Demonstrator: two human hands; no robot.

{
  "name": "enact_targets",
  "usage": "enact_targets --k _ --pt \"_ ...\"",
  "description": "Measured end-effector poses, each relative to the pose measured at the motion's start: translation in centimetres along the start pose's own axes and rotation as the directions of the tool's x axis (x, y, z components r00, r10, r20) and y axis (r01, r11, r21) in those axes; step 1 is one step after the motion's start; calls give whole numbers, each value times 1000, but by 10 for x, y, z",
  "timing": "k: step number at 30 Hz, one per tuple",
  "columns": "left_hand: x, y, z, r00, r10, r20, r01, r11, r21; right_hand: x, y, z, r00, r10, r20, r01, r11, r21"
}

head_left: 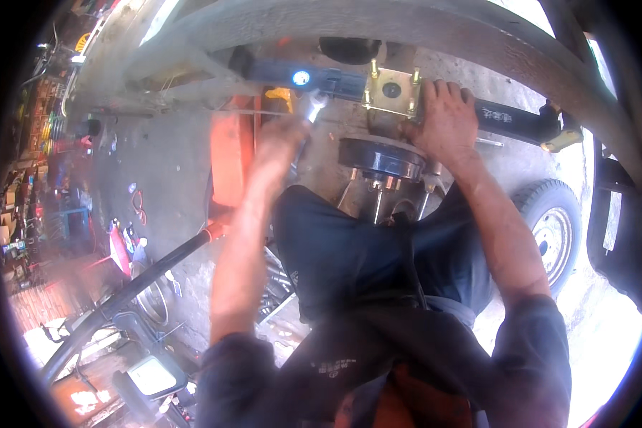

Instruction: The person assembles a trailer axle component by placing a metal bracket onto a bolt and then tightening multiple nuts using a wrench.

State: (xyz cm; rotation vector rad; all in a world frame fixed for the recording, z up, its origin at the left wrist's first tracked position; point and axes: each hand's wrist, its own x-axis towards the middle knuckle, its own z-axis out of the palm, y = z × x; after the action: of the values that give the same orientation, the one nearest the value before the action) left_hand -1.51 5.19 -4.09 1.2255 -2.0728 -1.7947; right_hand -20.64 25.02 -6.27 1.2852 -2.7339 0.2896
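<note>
My left hand (284,146), blurred by motion, is closed around a silver wrench (317,107). The wrench's bright head points up toward a dark leaf spring (346,85) that runs across the far side. On the spring sits a gold-coloured square plate (391,90) with a round hole in its middle and threaded bolt ends at its corners. Wrapped over the spring just right of that plate is my right hand (449,121), its fingers bent over the far edge and the thumb on the near side. Below the plate, a black brake drum (381,159) faces my knees, with studs sticking out.
Left of the drum stands an orange-red floor jack (230,157) with a long dark handle (132,289) slanting to the lower left. A grey frame beam (421,25) arches across the top. At right a wheel with tyre (549,235) lies near my arm. Cluttered shelves (39,171) line the far left.
</note>
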Motion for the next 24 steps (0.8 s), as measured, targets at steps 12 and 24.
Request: enact_targets --k 12,24 --pt "-34 11 103 993 -113 29 113 872 -476 0 0 4 996 -46 -79 47 999 7" --pt "9 7 59 929 -233 286 312 911 -270 2 -5 -1 1000 -14 -17 15 999 35"
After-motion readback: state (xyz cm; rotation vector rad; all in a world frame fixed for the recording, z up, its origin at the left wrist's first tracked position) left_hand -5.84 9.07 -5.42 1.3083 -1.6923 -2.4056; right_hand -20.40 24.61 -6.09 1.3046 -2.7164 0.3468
